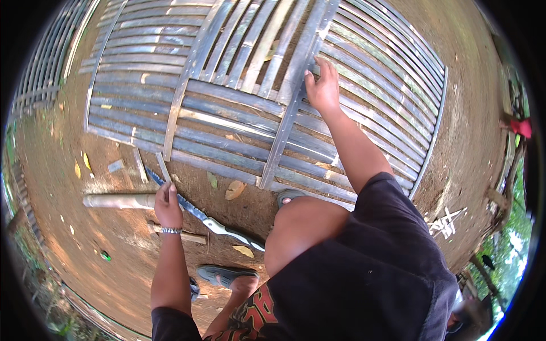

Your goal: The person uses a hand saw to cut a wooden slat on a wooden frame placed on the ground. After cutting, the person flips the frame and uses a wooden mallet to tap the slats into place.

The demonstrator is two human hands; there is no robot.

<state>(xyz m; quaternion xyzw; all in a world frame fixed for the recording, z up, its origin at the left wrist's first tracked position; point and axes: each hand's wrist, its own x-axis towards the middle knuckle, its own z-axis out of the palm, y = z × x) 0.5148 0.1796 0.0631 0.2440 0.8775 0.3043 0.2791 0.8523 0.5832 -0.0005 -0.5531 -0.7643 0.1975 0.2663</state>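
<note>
My left hand [168, 208] is closed, pinching the lower end of a short, thin bamboo strip [162, 166] low over the ground. Just beneath it lies a long saw with a dark blade [192, 209] and a pale handle [215, 225]; the hand covers part of the blade. Fingers apart and slightly bent, my right hand [323, 90] rests on a lengthwise batten [293, 108] of a large bamboo slat panel [227, 149]. Nothing shows in its grip. The panel lies flat on the dirt in front of me, with slats running in different directions.
A bamboo pole piece [119, 201] and a wooden-handled hammer [190, 237] lie by my left hand. Small offcuts [139, 165] and dry leaves [235, 189] are scattered nearby. Another slatted panel [42, 62] stands far left; a pile of pale scraps [447, 221] lies right.
</note>
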